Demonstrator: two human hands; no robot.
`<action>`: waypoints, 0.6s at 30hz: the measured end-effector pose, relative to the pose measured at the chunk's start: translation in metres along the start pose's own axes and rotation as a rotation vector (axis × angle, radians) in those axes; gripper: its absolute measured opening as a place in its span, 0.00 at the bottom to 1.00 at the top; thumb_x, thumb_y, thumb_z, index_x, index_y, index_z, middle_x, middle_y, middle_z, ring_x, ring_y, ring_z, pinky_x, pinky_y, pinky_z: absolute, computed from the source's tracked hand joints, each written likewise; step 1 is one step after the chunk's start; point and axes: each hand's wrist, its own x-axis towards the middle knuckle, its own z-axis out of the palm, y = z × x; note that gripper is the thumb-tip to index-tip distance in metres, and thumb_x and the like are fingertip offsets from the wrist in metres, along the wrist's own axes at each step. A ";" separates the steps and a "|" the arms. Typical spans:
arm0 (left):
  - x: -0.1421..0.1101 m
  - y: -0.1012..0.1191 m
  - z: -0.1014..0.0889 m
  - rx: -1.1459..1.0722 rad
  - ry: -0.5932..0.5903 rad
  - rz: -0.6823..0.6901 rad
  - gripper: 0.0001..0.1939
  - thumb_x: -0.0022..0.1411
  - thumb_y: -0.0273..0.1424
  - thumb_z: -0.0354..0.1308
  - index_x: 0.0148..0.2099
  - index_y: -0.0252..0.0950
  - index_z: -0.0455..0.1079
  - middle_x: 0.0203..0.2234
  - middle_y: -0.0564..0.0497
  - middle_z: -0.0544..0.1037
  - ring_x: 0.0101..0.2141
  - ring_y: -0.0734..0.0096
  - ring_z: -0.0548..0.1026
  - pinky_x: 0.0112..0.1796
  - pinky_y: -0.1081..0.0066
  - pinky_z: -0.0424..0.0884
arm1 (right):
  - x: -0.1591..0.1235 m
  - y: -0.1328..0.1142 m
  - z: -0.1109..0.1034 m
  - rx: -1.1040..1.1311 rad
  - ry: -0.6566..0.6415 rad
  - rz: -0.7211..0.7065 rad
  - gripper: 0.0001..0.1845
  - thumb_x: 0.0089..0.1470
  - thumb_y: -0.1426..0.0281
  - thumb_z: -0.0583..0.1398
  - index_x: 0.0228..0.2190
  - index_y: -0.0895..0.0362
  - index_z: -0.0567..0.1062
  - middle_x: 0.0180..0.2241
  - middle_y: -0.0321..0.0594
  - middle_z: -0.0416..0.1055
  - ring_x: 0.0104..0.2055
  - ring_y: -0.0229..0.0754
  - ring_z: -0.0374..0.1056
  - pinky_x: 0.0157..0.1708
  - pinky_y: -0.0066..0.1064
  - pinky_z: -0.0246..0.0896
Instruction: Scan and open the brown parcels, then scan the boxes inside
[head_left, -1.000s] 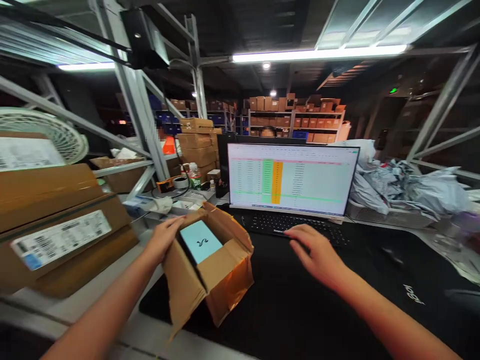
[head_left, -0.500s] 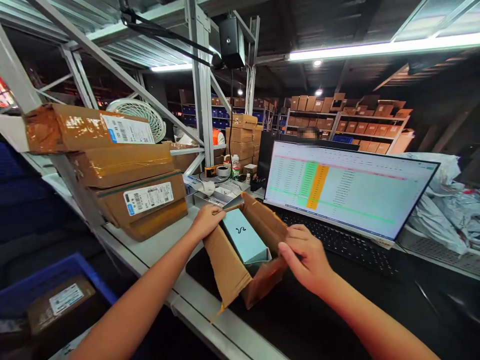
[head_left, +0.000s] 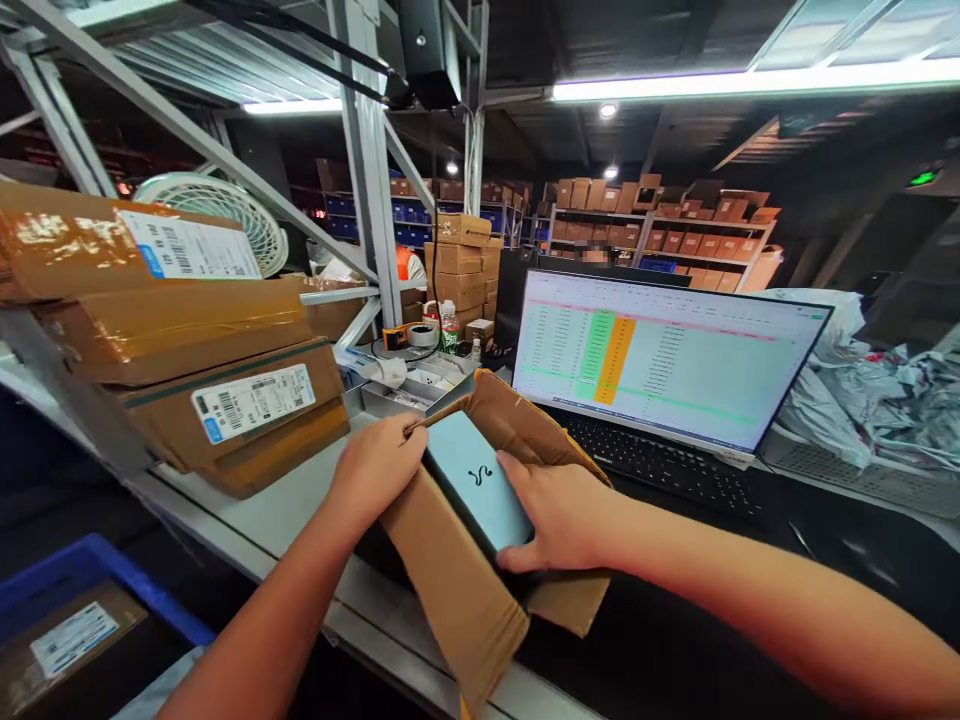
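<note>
An opened cardboard box point(head_left: 450, 580) with its flaps folded out stands tilted at the desk's front edge. Inside lies a light blue box point(head_left: 476, 490) marked with a black squiggle. My left hand point(head_left: 382, 465) is closed around the carton's upper left rim, its fingers curled over the edge. My right hand point(head_left: 559, 515) reaches into the carton and grips the light blue box, thumb at the near end and fingers along the right side. Part of that box is hidden by the hand and the carton wall.
Taped parcels point(head_left: 247, 400) are stacked at left, above a blue bin point(head_left: 142, 585) holding another parcel. A monitor point(head_left: 667, 360) and black keyboard point(head_left: 667, 470) stand beyond the carton. Plastic bags point(head_left: 847, 400) fill a basket at right. A person in orange is partly visible behind.
My right hand has let go of the carton's right flap and moved left onto the light blue box. The carton's near flap has opened outward. The view has shifted right.
</note>
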 end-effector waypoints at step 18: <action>-0.023 -0.035 -0.035 0.476 -0.052 -0.236 0.28 0.67 0.38 0.39 0.58 0.35 0.73 0.45 0.35 0.81 0.46 0.39 0.78 0.39 0.58 0.71 | -0.015 0.057 -0.041 1.110 1.038 0.102 0.40 0.49 0.49 0.67 0.57 0.51 0.60 0.51 0.46 0.72 0.55 0.52 0.69 0.52 0.44 0.67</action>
